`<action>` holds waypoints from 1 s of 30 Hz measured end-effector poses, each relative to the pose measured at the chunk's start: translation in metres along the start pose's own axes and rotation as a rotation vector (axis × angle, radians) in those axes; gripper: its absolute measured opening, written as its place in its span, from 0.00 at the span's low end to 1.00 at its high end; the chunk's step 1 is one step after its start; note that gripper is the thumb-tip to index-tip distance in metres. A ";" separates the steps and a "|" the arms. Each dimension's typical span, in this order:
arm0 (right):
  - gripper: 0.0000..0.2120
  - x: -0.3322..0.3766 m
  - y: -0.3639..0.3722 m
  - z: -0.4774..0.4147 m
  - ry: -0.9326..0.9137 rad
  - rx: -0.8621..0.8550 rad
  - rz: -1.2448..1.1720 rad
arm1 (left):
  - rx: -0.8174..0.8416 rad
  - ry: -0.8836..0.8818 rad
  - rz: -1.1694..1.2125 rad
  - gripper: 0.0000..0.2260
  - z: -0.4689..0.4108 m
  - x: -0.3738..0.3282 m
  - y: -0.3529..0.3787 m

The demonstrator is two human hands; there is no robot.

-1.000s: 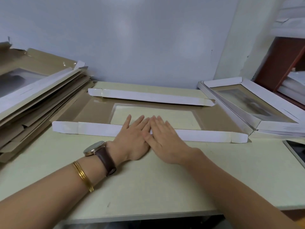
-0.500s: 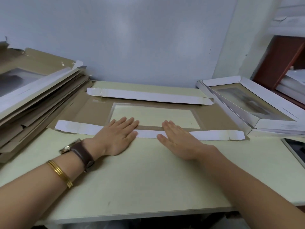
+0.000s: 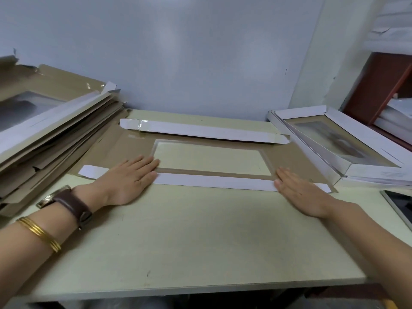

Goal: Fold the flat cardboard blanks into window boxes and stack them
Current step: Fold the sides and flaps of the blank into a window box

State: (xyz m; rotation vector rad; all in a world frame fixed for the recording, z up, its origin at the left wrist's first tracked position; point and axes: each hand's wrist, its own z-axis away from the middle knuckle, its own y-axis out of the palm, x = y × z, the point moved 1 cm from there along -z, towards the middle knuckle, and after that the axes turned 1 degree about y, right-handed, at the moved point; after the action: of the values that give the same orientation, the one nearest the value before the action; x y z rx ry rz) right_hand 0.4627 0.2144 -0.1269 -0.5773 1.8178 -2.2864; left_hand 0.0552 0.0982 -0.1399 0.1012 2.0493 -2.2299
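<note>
Table (image 3: 200, 241), wall (image 3: 200, 52) behind: blank (image 3: 289, 157) lies beyond both hands, left hand (image 3: 131, 177) and right hand (image 3: 301, 192) flat-palmed, pressing its near flap (image 3: 214, 180) flat toward each end; crease step, apparently; next needs that flap raised evenly.

Just behind your left hand (image 3: 129, 179) you wear a round wristwatch with a silver-toned metal case (image 3: 53, 197). It sits on a wide dark-brown leather strap (image 3: 72, 202), and a dull grey metal buckle (image 3: 85, 217) shows at the strap's near edge. Further up the same forearm is a set of thin gold-coloured metal bangles (image 3: 40, 234), lying side by side like one ribbed band. Your right hand (image 3: 303, 192) and both forearms are bare.
</note>
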 end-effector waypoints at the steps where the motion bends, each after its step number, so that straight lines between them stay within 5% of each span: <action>1: 0.31 -0.005 -0.001 0.001 0.009 -0.003 -0.004 | -0.001 0.000 0.006 0.25 -0.001 0.001 0.001; 23: 0.29 -0.030 -0.006 0.006 0.000 -0.044 0.029 | -0.008 -0.218 0.083 0.37 0.023 0.053 -0.016; 30: 0.32 -0.025 -0.007 0.008 0.023 -0.082 0.087 | -0.240 -0.266 -0.043 0.28 0.019 0.047 -0.012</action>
State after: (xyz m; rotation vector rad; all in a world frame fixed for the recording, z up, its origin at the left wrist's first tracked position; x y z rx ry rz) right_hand 0.4896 0.2180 -0.1232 -0.4758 1.9157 -2.1802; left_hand 0.0070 0.0781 -0.1317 -0.2475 2.1630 -1.8795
